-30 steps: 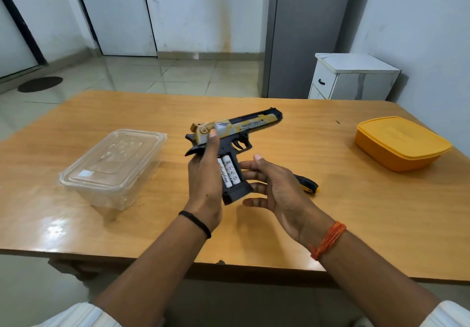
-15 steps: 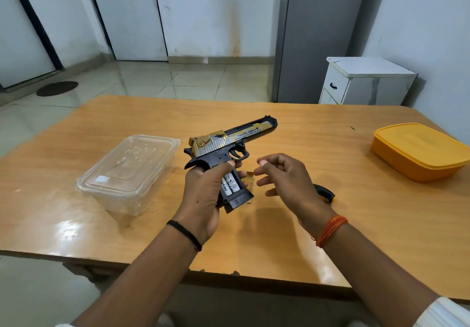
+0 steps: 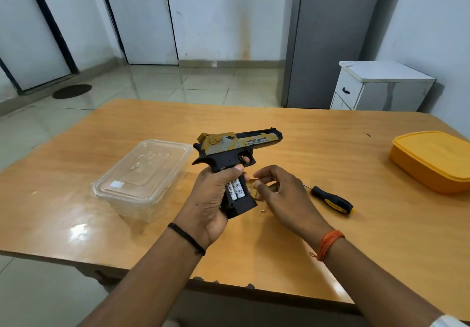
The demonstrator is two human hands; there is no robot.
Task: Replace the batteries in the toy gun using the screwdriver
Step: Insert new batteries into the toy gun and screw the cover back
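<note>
Toy gun (image 3: 230,146) held above the middle of the wooden table (image 3: 292,245), barrel pointing right and slightly far. The frame and grip are black; the slide carries gold and pale grey patches, a dark bird emblem and a line of printed lettering. The left hand (image 3: 212,197) wraps around the grip, thumb across its upper part and a fingertip showing inside the trigger guard. The side of the grip stands open, exposing two white batteries (image 3: 237,190) with black print, lying side by side along the grip. The right hand (image 3: 277,194) is just right of the grip, fingers curled together around a small yellowish piece (image 3: 254,191); what that piece is cannot be told. A small screw (image 3: 262,210) lies on the table below the right hand. The screwdriver (image 3: 332,200), black handle with a yellow end, lies flat on the table to the right of the right hand. A clear plastic box (image 3: 142,176) with its lid on sits left of the gun; a yellow lidded box (image 3: 432,158) sits at the far right edge.
</note>
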